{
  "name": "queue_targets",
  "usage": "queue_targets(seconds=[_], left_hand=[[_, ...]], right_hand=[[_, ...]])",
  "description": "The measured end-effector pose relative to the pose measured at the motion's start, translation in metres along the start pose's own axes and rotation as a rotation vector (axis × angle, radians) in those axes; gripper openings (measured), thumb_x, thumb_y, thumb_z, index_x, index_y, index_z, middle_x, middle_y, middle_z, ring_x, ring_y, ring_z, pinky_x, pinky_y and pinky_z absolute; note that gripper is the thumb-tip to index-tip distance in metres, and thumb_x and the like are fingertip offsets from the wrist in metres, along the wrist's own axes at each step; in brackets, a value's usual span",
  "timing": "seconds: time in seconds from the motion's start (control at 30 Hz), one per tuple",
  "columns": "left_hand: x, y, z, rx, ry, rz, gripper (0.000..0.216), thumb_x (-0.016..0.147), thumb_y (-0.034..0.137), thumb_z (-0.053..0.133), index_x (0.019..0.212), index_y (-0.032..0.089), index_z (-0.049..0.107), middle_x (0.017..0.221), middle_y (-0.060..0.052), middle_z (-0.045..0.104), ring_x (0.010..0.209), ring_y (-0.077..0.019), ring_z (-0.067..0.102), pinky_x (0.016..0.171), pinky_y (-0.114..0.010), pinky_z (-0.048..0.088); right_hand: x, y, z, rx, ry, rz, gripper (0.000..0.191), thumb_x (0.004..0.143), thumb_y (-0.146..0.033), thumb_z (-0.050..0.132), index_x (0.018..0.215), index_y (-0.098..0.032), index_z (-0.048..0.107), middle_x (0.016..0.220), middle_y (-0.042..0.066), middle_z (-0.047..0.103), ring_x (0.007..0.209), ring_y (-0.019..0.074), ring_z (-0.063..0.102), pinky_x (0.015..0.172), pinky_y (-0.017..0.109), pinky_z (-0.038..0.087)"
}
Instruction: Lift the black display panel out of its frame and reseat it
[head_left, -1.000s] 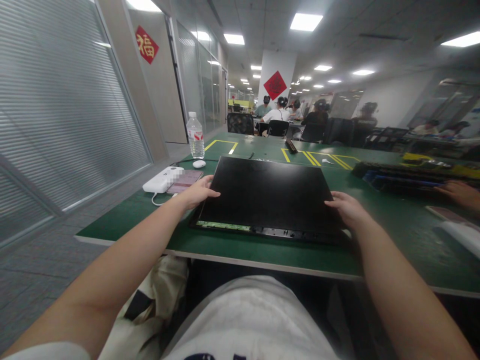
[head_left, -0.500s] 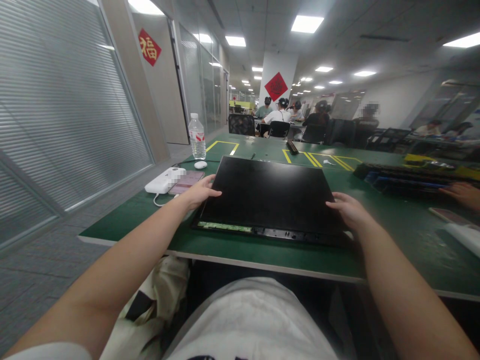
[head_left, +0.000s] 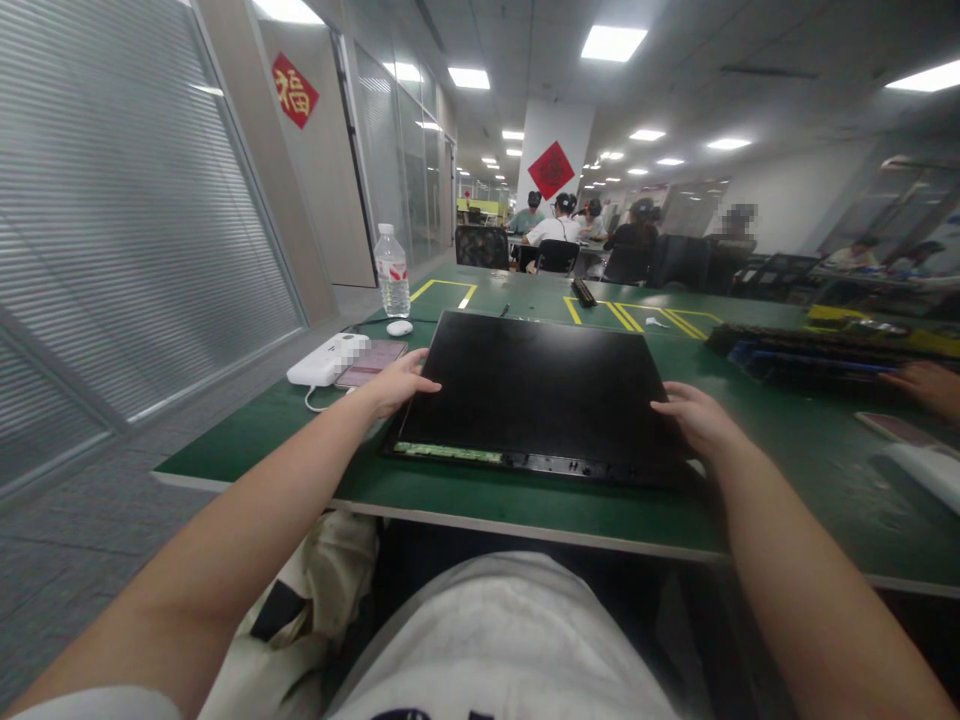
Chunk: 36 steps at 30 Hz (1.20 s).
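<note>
A black, flat display panel [head_left: 540, 385] lies before me over a dark frame, both on the green table [head_left: 480, 510]. Along its near edge runs a strip of green circuit board [head_left: 448, 453], with a black strip bearing small parts to its right. My left hand [head_left: 401, 384] grips the panel's left edge, thumb on top and fingers on the side. On the opposite edge, my right hand [head_left: 696, 418] holds the panel in the same way. The fingertips under the panel are hidden.
At the left are a white power bank [head_left: 319, 362], a phone [head_left: 371, 362], a small white case [head_left: 400, 328] and a water bottle [head_left: 392, 270]. A black comb-like piece [head_left: 583, 292] lies behind the panel. On the right, another person's hand [head_left: 926, 385] is near dark long parts [head_left: 810, 358].
</note>
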<state>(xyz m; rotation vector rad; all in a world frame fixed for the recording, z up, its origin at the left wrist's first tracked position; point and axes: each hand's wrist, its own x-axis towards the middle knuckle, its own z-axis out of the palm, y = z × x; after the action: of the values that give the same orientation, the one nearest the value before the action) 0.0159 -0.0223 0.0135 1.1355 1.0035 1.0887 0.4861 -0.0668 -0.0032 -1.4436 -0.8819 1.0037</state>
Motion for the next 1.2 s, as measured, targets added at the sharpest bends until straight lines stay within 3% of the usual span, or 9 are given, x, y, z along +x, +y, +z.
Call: queue_targets(seconds=[0.5,0.7,1.03,1.2], left_hand=[[-0.0012,0.0011,0.0022,-0.012,-0.013,0.010,0.071,0.053,-0.008,0.076,0.117,0.020,0.063,0.086,-0.003,0.081,0.073,-0.0245,0.078,0.067,-0.034,0.063],[0.0001,-0.0006,0.0011,-0.009,-0.024,0.015,0.074,0.053,-0.005,0.079,0.120,0.020,0.064,0.095,-0.005,0.082,0.082,-0.0272,0.079,0.071,-0.035,0.062],[0.0031,-0.0026,0.0009,-0.003,-0.019,0.031,0.071,0.053,-0.006,0.077,0.117,0.021,0.063,0.092,-0.003,0.082,0.076,-0.0245,0.078,0.070,-0.034,0.062],[0.0001,-0.0013,0.0021,-0.008,-0.019,0.033,0.070,0.053,-0.005,0.078,0.116,0.021,0.063,0.093,-0.004,0.082,0.083,-0.0266,0.079,0.071,-0.034,0.062]], right_hand=[[-0.0062,-0.0048,0.0043,0.031,0.030,0.015,0.040,0.058,-0.002,0.074,0.088,-0.025,0.062,0.073,0.001,0.073,0.065,0.0188,0.070,0.060,0.030,0.058],[-0.0071,-0.0053,0.0054,0.038,0.047,0.028,0.041,0.057,-0.001,0.073,0.089,-0.025,0.061,0.071,0.000,0.073,0.062,0.0183,0.069,0.057,0.029,0.057],[-0.0026,-0.0030,0.0024,0.026,0.033,0.019,0.040,0.055,-0.002,0.074,0.086,-0.025,0.061,0.074,0.002,0.073,0.065,0.0196,0.069,0.059,0.031,0.057],[-0.0030,-0.0039,0.0024,0.021,0.043,0.033,0.042,0.055,-0.002,0.072,0.088,-0.025,0.061,0.073,0.001,0.073,0.064,0.0205,0.069,0.058,0.033,0.057]])
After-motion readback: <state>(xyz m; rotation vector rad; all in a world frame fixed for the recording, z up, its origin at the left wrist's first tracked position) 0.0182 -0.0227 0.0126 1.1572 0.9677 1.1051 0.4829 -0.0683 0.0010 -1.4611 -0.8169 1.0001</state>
